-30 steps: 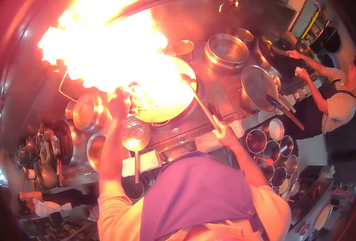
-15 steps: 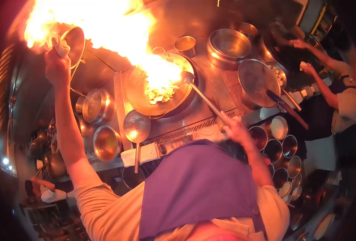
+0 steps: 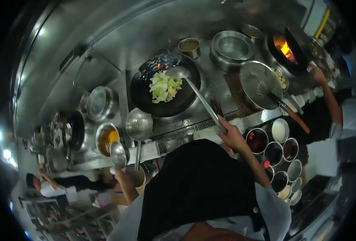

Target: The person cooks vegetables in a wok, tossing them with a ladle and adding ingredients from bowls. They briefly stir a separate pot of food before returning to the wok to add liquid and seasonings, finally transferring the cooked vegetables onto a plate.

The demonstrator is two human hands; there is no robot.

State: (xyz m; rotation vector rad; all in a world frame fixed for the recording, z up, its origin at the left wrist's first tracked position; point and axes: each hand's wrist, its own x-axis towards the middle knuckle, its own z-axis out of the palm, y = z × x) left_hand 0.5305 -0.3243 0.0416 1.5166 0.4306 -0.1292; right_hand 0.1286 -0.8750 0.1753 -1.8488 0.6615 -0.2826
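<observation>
My right hand (image 3: pixel 231 134) is wrapped round the long handle of a metal ladle (image 3: pixel 204 100). The ladle's head rests inside the black wok (image 3: pixel 139 90), against a heap of pale green chopped cabbage (image 3: pixel 164 87). At the lower left, my left hand (image 3: pixel 125 180), somewhat blurred, grips a small shiny metal bowl (image 3: pixel 119 154) at its lower edge, with a bit of white cloth at the fingers. The bowl is beside a metal pot of yellow-orange liquid (image 3: pixel 106 139). A perforated skimmer (image 3: pixel 139 124) lies between that pot and the wok.
Several seasoning tubs (image 3: pixel 256 140) stand at the right. Behind them are a large strainer (image 3: pixel 260 85) and a wide metal pot (image 3: pixel 233 46). A co-worker's hand (image 3: pixel 318 74) is by a second wok (image 3: pixel 287 50) with flames. Another person (image 3: pixel 49 184) is far left.
The tall flames over my wok are gone and the light is dimmer. My left hand has come down from the upper left with the metal bowl. The ladle stays in the wok.
</observation>
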